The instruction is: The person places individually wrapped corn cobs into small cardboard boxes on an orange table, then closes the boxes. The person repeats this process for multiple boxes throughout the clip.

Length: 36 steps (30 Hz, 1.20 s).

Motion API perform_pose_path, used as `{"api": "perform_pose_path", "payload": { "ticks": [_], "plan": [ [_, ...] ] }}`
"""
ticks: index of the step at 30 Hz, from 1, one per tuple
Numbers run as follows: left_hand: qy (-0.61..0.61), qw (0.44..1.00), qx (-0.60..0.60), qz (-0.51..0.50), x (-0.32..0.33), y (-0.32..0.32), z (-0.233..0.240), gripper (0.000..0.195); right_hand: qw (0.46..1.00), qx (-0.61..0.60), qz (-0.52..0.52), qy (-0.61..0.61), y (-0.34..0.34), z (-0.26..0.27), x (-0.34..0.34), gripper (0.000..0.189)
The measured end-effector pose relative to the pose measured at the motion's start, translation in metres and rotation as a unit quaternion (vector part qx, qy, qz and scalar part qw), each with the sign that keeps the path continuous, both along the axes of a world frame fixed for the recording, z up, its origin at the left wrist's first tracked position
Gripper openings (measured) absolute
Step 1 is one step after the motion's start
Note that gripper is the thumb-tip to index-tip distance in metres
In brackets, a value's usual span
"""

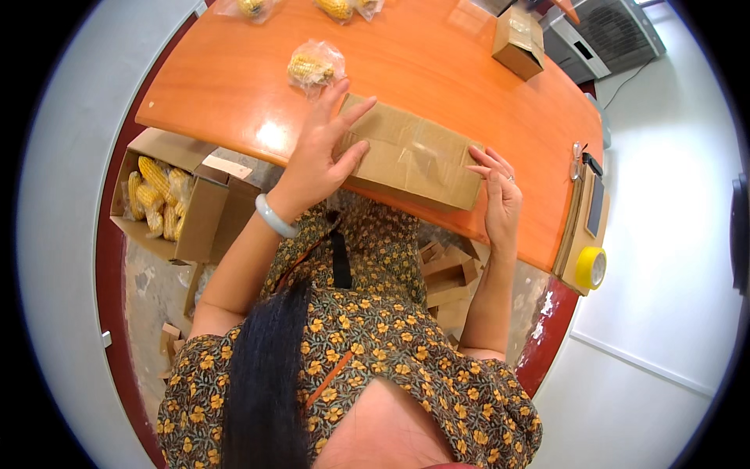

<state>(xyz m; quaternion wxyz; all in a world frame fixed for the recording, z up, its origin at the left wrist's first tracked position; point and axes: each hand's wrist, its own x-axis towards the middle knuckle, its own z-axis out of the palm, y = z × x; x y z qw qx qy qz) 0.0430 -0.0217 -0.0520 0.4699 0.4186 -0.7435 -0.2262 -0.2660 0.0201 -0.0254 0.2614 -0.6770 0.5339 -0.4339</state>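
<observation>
A closed cardboard box (413,155) with clear tape across its top lies at the near edge of an orange wooden table (234,88). At the box's left end is my left hand (331,138), its fingers spread and the thumb over the top. My right hand (498,187), with a ring, has its fingertips at the box's right end. Neither hand is closed around the box; whether the fingertips press on it is hard to tell. Just beyond my left fingertips lies a corn cob in a clear plastic bag (313,65).
More bagged corn (337,9) lies at the table's far edge. Another cardboard box (519,42) stands at far right. Yellow tape (590,268) sits by stacked flat cardboard (577,234). Below left, an open carton (202,220) holds corn; cardboard pieces (448,275) lie beneath the table.
</observation>
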Motion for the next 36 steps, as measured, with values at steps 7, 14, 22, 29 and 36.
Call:
{"api": "perform_pose_path", "payload": {
  "ticks": [7, 14, 22, 29, 36],
  "plan": [
    [0.088, 0.990, 0.089, -0.067, 0.001, -0.008, -0.009, 0.063, 0.974, -0.078, -0.075, 0.200, -0.009, 0.030, 0.039, 0.050],
    [0.090, 0.989, 0.081, -0.087, 0.002, -0.014, -0.016, 0.061, 0.944, 0.146, 0.003, 0.296, -0.068, 0.044, 0.052, 0.060],
    [0.082, 0.990, 0.078, -0.090, 0.001, -0.016, -0.017, 0.060, 0.983, 0.174, 0.046, -0.041, -0.111, -0.001, 0.048, 0.030],
    [0.092, 0.989, 0.080, -0.089, 0.002, -0.012, -0.013, 0.059, 0.988, 0.148, -0.033, 0.040, -0.112, -0.006, 0.049, 0.020],
    [-0.074, 0.997, 0.030, 0.022, 0.002, -0.002, 0.005, 0.055, 0.970, 0.199, -0.031, 0.137, -0.117, 0.012, 0.054, 0.018]
  ]
}}
